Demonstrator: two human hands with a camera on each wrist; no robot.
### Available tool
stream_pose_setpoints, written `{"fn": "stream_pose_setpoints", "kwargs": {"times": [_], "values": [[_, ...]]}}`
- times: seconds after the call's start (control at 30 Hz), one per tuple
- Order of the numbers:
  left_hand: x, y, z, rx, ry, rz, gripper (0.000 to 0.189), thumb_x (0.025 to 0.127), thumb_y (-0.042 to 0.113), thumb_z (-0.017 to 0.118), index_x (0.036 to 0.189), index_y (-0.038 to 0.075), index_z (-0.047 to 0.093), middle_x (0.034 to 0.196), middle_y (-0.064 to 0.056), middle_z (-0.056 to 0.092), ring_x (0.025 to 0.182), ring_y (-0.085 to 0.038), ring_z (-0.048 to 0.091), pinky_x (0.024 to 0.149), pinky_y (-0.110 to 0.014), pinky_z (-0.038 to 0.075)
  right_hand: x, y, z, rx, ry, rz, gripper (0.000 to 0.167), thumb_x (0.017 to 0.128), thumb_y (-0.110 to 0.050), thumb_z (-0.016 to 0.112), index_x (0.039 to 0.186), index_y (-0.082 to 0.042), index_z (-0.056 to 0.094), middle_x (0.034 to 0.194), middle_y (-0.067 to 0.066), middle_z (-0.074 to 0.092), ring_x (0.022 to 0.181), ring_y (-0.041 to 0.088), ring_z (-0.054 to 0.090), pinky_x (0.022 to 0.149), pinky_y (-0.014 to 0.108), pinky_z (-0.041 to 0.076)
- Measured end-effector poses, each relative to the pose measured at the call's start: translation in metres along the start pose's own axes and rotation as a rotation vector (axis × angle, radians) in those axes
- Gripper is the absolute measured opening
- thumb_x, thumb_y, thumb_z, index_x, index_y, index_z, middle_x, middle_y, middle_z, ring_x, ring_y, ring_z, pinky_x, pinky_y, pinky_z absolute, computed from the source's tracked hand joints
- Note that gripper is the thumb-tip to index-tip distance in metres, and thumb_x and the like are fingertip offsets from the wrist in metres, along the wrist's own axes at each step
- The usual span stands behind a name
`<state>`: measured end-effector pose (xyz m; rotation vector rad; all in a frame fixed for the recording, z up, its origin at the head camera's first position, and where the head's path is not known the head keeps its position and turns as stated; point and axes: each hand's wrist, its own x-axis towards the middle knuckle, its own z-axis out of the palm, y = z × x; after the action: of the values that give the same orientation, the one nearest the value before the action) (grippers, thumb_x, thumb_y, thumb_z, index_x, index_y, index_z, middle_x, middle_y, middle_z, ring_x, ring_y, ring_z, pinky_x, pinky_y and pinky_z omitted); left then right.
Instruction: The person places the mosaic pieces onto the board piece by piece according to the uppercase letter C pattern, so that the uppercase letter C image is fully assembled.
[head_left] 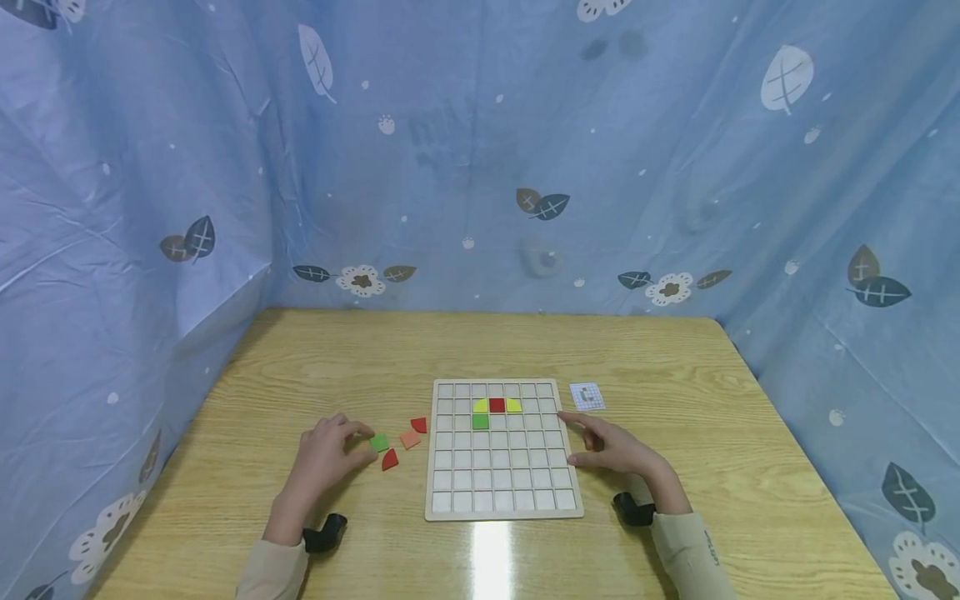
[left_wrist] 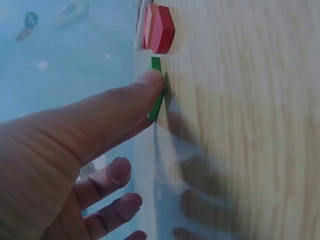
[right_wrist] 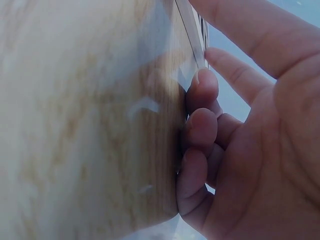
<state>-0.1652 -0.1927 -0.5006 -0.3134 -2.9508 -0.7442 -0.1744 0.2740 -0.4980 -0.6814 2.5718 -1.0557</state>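
Note:
My left hand (head_left: 327, 450) pinches a green square tile (head_left: 381, 442) between thumb and index finger, left of the grid board. In the left wrist view the green tile (left_wrist: 156, 63) stands at a slant at the fingertips, and the other fingers are spread apart. Two red quarter-round tiles (head_left: 390, 459) and an orange square tile (head_left: 410, 438) lie between that hand and the board (head_left: 504, 518). On the board sit two yellow quarter-round tiles, a red square (head_left: 497, 406) and a green square (head_left: 480, 422). My right hand (head_left: 618, 446) touches the board's right edge with index finger and thumb; its other fingers are bent.
A small card (head_left: 587, 396) printed with a coloured grid pattern lies by the board's upper right corner. The wooden table (head_left: 675, 375) runs back to a blue patterned curtain (head_left: 465, 167), which also hangs on both sides. Black wrist devices (head_left: 326, 533) sit at both cuffs.

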Motion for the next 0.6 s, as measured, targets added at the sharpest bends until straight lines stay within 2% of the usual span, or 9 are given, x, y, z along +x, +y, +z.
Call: {"fn": "stream_pose_setpoints", "kwargs": {"times": [0.23,0.6], "values": [[0.000,0.002,0.000,0.007,0.022,0.019,0.025,0.073,0.029,0.077,0.094,0.018,0.070,0.086,0.002,0.057,0.081,-0.019,0.047,0.078,-0.050,0.034,0.000,0.002,0.000,0.003,-0.001,-0.013,0.069,0.083,-0.028,0.069,0.141,-0.008,0.038,0.078,0.004,0.046,0.066,0.007,0.038,0.057,0.022,0.034],[0.003,0.011,0.001,0.006,0.078,0.065,0.025,0.074,0.027,0.076,0.096,0.018,0.070,0.078,0.004,0.054,0.075,-0.015,0.046,0.073,-0.045,0.035,0.001,-0.001,-0.001,-0.007,-0.005,0.013,0.069,0.083,-0.030,0.069,0.141,-0.011,0.038,0.078,0.003,0.046,0.067,0.007,0.039,0.058,0.022,0.034]]}}
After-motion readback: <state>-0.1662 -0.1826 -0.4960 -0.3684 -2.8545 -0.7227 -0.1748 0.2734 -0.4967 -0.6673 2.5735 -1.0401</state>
